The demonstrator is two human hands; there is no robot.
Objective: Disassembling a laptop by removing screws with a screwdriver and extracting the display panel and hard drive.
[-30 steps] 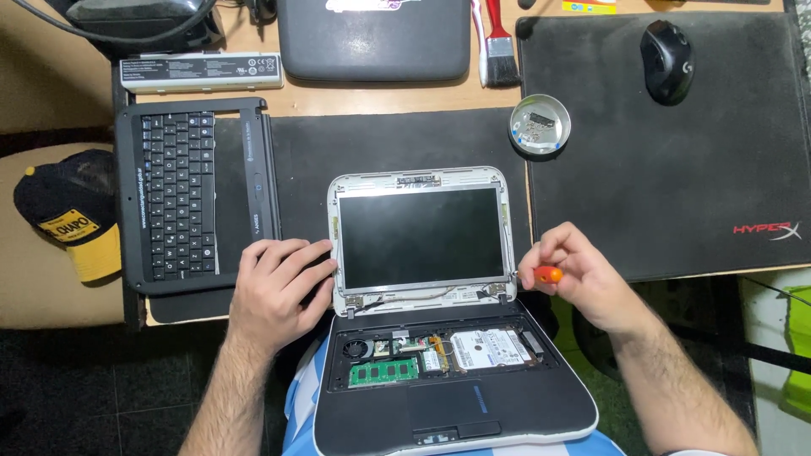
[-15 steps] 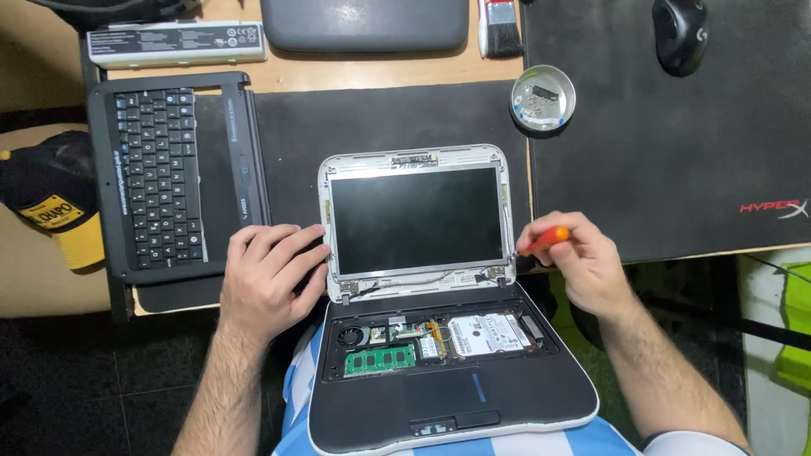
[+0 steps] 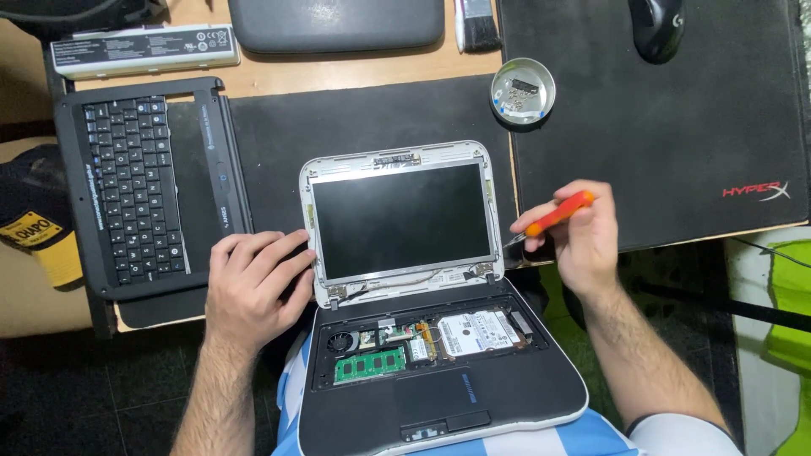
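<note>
A small opened laptop [image 3: 397, 221] rests on my lap and the desk edge, its keyboard gone, so a green memory stick, a fan and a silver hard drive [image 3: 478, 330] show in the base. My left hand [image 3: 253, 287] lies flat against the left edge of the screen frame, steadying it. My right hand [image 3: 583, 236] holds a small orange-handled screwdriver [image 3: 553, 214] just right of the screen, tip pointing down-left toward the right hinge [image 3: 481, 270].
The removed black keyboard panel [image 3: 144, 186] lies left on the desk. A round metal dish [image 3: 523, 90] with small parts sits behind the screen. A grey battery [image 3: 144, 51], a dark case [image 3: 338, 24], a brush [image 3: 477, 21], a mouse [image 3: 657, 27] on a black mat [image 3: 676, 135] and a cap [image 3: 38, 228] surround it.
My right hand has lifted and turned, raising the screwdriver so more of its orange handle shows. The view has shifted slightly; my left hand stays on the screen's left edge.
</note>
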